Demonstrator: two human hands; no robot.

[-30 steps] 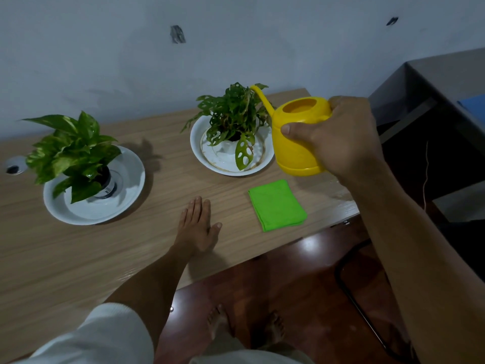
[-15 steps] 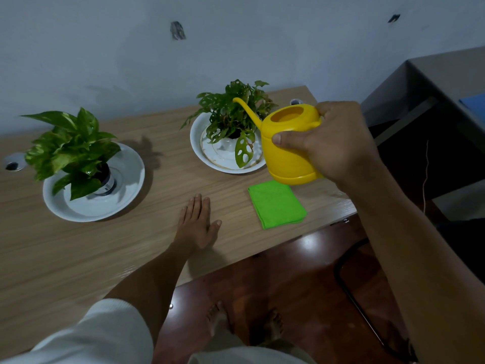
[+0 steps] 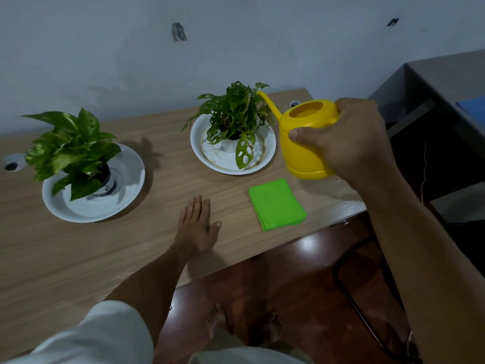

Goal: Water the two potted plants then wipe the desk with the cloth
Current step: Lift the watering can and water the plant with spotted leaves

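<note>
1. The right hand [image 3: 349, 137] is wrapped around a yellow watering can [image 3: 305, 143], thumb across its front and fingers curled over the back rim; the can hangs above the right end of the wooden desk [image 3: 131, 248], roughly upright, its thin spout [image 3: 270, 103] reaching up and left into the leaves of the right plant [image 3: 233, 114].
2. That plant has holed leaves and stands in a white dish [image 3: 265, 158] stained with a brownish ring; one leaf droops over the dish floor.
3. The left plant [image 3: 70, 148], broad-leaved and variegated, sits in a dark pot on a second white dish [image 3: 126, 190], well apart from the first, toward the desk's left end.
4. The left hand [image 3: 196, 227] lies flat on the desk, palm down, fingers straight and together, holding nothing.
5. A folded green cloth [image 3: 277, 204] lies on the desk just right of the left hand, in front of the right plant's dish and below the can; nothing touches it.
</note>
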